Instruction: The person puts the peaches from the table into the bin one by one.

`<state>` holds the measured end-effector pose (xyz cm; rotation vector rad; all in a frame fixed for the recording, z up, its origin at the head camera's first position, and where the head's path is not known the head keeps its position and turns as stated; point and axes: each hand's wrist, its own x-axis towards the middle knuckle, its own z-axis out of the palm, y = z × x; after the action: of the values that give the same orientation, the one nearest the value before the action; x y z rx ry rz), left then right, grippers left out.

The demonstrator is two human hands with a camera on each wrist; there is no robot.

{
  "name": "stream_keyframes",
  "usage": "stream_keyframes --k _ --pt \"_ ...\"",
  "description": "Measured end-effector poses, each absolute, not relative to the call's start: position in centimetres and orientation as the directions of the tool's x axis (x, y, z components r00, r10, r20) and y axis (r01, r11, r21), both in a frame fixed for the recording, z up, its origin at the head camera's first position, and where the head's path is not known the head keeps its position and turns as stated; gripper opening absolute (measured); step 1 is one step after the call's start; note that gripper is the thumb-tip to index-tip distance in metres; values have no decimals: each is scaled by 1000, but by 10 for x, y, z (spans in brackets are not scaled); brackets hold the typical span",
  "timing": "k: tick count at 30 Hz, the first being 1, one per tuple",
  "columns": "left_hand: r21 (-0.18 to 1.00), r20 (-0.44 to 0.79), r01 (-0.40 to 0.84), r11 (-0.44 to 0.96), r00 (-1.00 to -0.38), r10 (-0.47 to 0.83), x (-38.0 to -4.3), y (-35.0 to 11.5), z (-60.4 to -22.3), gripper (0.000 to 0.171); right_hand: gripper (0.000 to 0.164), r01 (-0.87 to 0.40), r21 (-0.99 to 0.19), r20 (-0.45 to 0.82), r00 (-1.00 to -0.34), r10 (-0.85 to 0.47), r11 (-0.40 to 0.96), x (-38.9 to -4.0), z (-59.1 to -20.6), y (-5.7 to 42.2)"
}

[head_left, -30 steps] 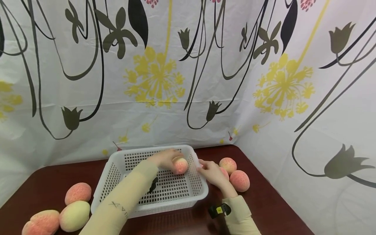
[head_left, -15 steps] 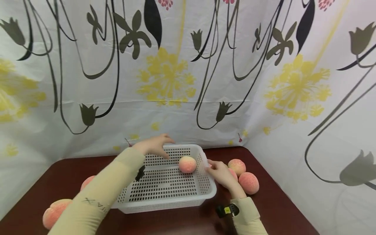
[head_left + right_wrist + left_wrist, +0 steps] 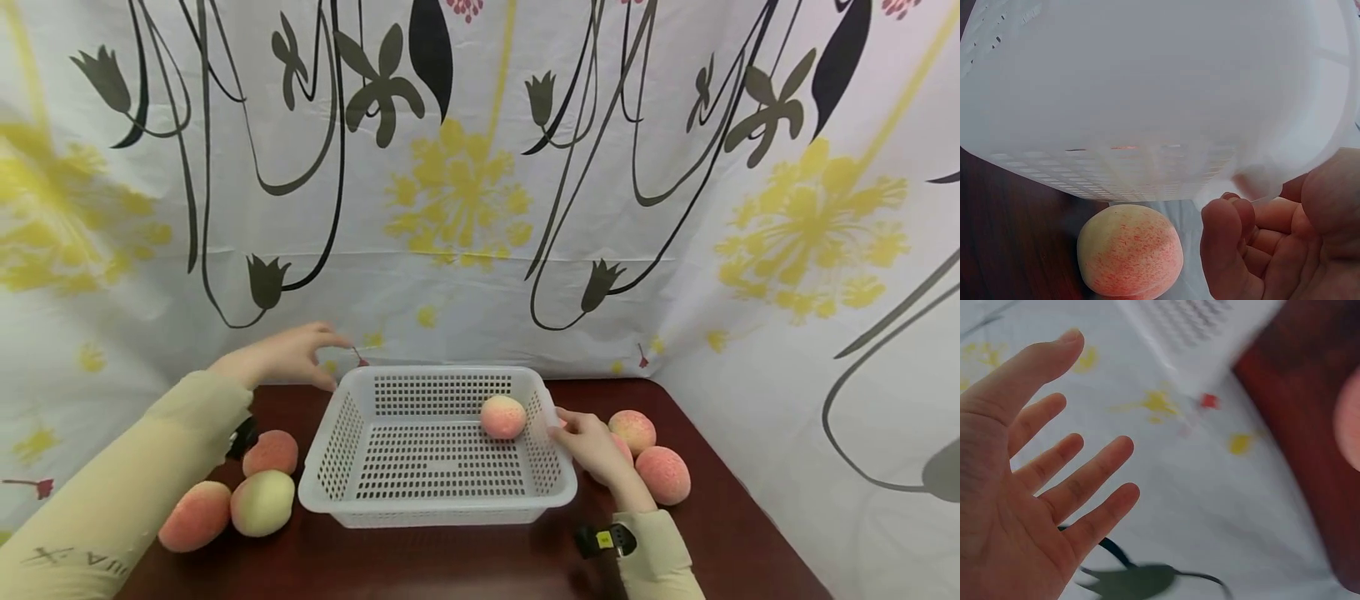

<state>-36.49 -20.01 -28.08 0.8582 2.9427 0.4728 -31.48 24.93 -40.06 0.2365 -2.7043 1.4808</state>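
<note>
Head view: peach (image 3: 503, 417) inside basket (image 3: 442, 505); right wrist view: basket's outside.

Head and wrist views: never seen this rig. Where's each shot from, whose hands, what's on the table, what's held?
There is no robot: the hands are a person's own. The head view comes from a camera on the head, looking forward and down; the others come from a camera on each wrist, looking at that hand's work. On the dark table stands a white basket with one peach inside. Left of it lie a pale peach and two redder peaches; more peaches lie to the right, one partly behind the right hand. That hand holds the basket's right side. The left hand is raised, holding nothing.
</note>
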Motion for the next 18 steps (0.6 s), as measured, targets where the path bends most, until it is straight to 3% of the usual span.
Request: stream_keyframes --k 8,15,18 --pt "306 -13 477 824 -863 504 -360 -239 -321 57 48 -148 -849 105 -988 -113 507 -313 -398 250" --pt "369 -219 311 876 -887 407 -353 -256 -345 56 46 -139 -837 104 -990 -95 529 -314 -400 250" --pt "382 -241 278 881 -891 385 -351 -263 -352 54 46 -149 -830 113 -988 -101 537 -314 -400 249"
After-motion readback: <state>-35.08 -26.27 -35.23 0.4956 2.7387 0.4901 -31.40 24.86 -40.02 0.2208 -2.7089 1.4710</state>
